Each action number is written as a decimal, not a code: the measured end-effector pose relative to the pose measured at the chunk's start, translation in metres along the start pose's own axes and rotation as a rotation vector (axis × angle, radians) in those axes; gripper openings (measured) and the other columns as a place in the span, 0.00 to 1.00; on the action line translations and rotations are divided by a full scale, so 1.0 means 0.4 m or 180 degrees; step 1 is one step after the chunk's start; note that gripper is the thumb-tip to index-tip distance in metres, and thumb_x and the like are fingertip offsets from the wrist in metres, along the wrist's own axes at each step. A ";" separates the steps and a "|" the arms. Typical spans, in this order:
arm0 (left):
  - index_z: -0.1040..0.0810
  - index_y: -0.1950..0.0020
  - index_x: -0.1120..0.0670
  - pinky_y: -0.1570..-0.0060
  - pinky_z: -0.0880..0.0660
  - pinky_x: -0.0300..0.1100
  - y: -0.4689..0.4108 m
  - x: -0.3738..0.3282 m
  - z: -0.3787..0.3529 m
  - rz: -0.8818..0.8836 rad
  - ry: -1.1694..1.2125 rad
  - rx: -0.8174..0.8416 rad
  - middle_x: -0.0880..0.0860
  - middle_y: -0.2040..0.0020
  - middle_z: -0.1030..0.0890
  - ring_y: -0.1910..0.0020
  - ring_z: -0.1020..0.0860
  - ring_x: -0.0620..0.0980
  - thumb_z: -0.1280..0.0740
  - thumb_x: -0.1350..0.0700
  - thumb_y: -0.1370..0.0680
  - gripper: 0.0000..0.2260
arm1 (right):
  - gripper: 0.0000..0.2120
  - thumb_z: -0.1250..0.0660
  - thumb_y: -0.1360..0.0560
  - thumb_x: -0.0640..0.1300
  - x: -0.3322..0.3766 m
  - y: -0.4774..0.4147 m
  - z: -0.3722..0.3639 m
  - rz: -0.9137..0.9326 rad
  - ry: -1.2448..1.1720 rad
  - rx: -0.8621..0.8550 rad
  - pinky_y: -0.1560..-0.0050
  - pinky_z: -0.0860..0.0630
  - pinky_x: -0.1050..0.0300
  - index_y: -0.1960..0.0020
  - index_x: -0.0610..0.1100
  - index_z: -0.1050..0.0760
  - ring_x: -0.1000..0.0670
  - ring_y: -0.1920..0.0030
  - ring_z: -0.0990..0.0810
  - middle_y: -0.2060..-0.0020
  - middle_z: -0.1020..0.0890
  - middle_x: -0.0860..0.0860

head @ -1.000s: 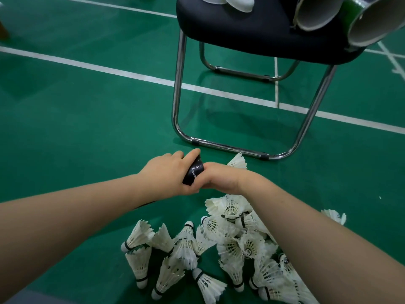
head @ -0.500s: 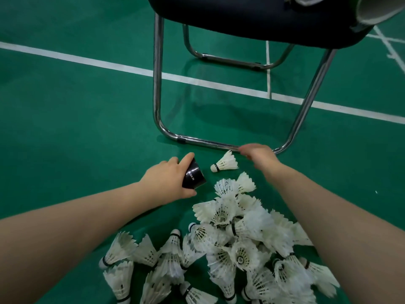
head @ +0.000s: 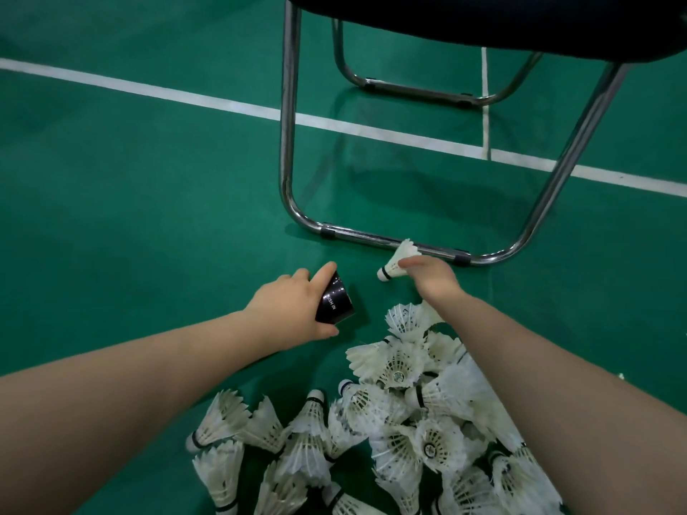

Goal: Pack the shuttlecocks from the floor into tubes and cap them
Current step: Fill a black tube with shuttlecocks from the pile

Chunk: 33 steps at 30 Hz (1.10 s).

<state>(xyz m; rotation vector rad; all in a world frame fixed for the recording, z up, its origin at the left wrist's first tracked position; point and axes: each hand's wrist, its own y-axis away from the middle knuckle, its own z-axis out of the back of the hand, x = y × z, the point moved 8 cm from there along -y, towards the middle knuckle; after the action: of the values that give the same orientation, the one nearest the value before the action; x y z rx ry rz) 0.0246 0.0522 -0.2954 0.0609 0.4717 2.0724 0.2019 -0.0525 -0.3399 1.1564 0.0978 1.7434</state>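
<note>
Shuttlecock (head: 396,262) at the right hand's (head: 435,280) fingertips, beside the chair rail (head: 364,239).
Whether they pinch it, I cannot tell. Its cork points left toward the tube (head: 334,304), which the left hand (head: 286,306) grips.

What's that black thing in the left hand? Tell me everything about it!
It is a shiny black tube with small white letters on its side. Only a short stretch shows; the rest hides behind the left hand, which grips it, forefinger along the top, thumb underneath. It is tilted over the green floor.
</note>
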 end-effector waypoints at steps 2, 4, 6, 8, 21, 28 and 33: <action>0.54 0.25 0.47 0.48 0.26 0.50 0.002 0.016 0.002 0.0094 0.0006 0.0002 0.56 0.41 0.29 0.44 0.27 0.58 0.33 0.36 0.29 0.42 | 0.15 0.43 0.21 0.41 0.049 0.023 0.020 0.0233 -0.0383 -0.0128 0.39 0.29 0.50 0.41 0.49 0.22 0.42 0.40 0.25 0.36 0.25 0.49; 0.53 0.25 0.47 0.48 0.26 0.51 0.005 0.033 0.008 0.0193 0.0024 -0.0014 0.56 0.41 0.29 0.45 0.27 0.58 0.33 0.36 0.30 0.42 | 0.12 0.39 0.24 0.38 0.102 0.052 0.024 0.0544 -0.0780 -0.0008 0.42 0.28 0.53 0.47 0.47 0.19 0.44 0.43 0.23 0.42 0.21 0.47; 0.52 0.26 0.47 0.49 0.25 0.51 0.011 0.046 0.017 0.0267 0.0062 -0.0038 0.56 0.42 0.29 0.45 0.27 0.58 0.32 0.37 0.30 0.42 | 0.12 0.37 0.26 0.34 0.149 0.084 0.016 0.0798 -0.1018 0.0281 0.42 0.28 0.57 0.51 0.44 0.18 0.47 0.46 0.22 0.47 0.18 0.45; 0.51 0.26 0.48 0.50 0.25 0.51 0.021 0.058 0.027 0.0329 0.0148 -0.0064 0.56 0.42 0.28 0.46 0.26 0.58 0.32 0.37 0.30 0.41 | 0.12 0.38 0.27 0.31 0.184 0.113 0.000 0.0930 -0.1087 0.0565 0.42 0.27 0.57 0.52 0.42 0.19 0.49 0.51 0.22 0.53 0.17 0.45; 0.51 0.25 0.48 0.48 0.27 0.48 0.162 0.101 0.120 0.0348 0.0200 -0.0355 0.57 0.39 0.28 0.44 0.25 0.58 0.31 0.38 0.30 0.42 | 0.07 0.41 0.23 0.50 0.261 0.301 -0.230 0.0757 -0.0492 0.2099 0.45 0.37 0.51 0.49 0.50 0.26 0.53 0.49 0.26 0.51 0.22 0.52; 0.49 0.26 0.48 0.44 0.28 0.49 0.251 0.129 0.147 0.0211 0.0266 -0.0446 0.57 0.38 0.28 0.42 0.26 0.58 0.31 0.39 0.31 0.41 | 0.08 0.44 0.23 0.54 0.311 0.414 -0.332 0.0777 -0.0401 0.3162 0.51 0.38 0.53 0.51 0.54 0.27 0.56 0.55 0.27 0.55 0.22 0.56; 0.47 0.27 0.49 0.49 0.27 0.48 0.315 0.146 0.144 0.0060 0.0055 -0.0401 0.57 0.43 0.26 0.45 0.25 0.59 0.31 0.37 0.31 0.39 | 0.11 0.37 0.38 0.41 0.327 0.467 -0.415 0.0671 -0.0337 0.3560 0.52 0.31 0.57 0.55 0.45 0.27 0.50 0.59 0.24 0.62 0.21 0.49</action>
<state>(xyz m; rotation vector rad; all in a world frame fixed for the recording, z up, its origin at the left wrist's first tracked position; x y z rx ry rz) -0.0960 0.0618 -0.2062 -0.0272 0.3514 2.1180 -0.0523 0.0236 -0.2445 2.0927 1.0150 1.8084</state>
